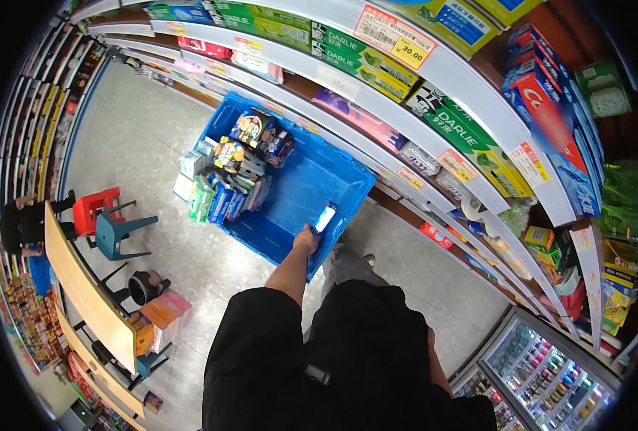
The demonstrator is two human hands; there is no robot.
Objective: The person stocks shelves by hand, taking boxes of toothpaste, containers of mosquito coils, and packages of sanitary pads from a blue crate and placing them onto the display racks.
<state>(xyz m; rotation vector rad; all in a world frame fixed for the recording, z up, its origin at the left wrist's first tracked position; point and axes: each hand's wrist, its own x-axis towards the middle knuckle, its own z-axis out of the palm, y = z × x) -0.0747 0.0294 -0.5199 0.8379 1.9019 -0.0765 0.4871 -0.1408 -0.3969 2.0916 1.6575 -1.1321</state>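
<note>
My left hand (306, 239) reaches down to the near rim of a blue plastic crate (297, 188) on the floor. It grips a small blue and white box (325, 217) at that rim. Several packaged goods (231, 172) are stacked at the crate's far end, and the near half is bare. Only a strip of my right forearm (436, 363) shows beside my black top, and the hand itself is out of sight.
Curved store shelves (405, 86) with green toothpaste boxes run along the right. A drinks fridge (548, 373) stands at the lower right. On the left are a red stool (92, 208), a teal stool (118, 233), a wooden table (89, 294) and another person (21, 223).
</note>
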